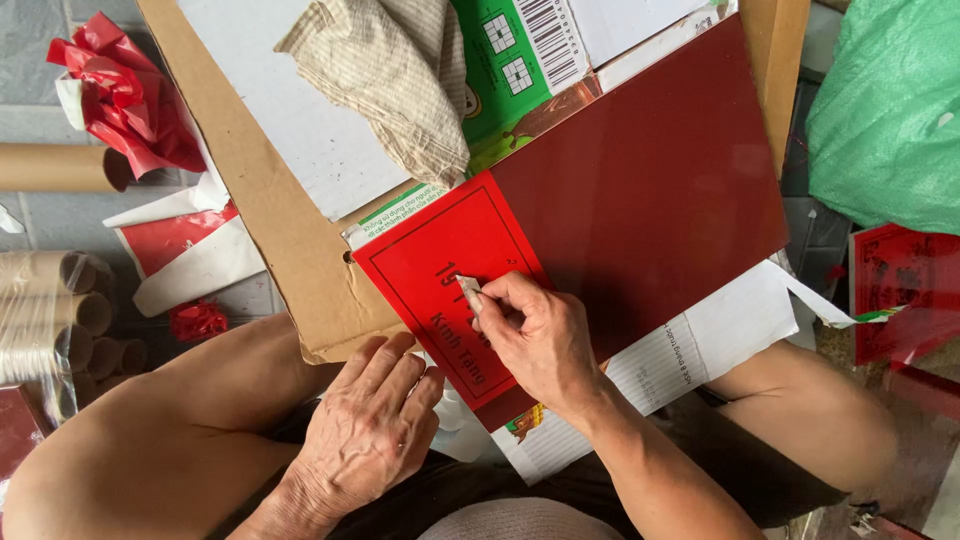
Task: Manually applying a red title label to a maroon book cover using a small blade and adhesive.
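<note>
Right hand (pixel 535 335) pinches a small blade (pixel 468 290) on the red sheet (pixel 440 260), working mid-lettering; several letters look untouched. Left hand (pixel 370 425) rests flat, fingers spread, holding nothing.

A bright red sheet (pixel 430 265) (dark lettering) lies tilted on a maroon board (pixel 650 180).

Glossy dark-red panel (pixel 650 180), matt cardboard (pixel 290 250)

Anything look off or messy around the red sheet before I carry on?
Nothing damaged on the bright red sheet. Oddities: a crumpled striped cloth dumped on the cardboard above it, and crumpled red scraps lying on the floor at the left.
</note>
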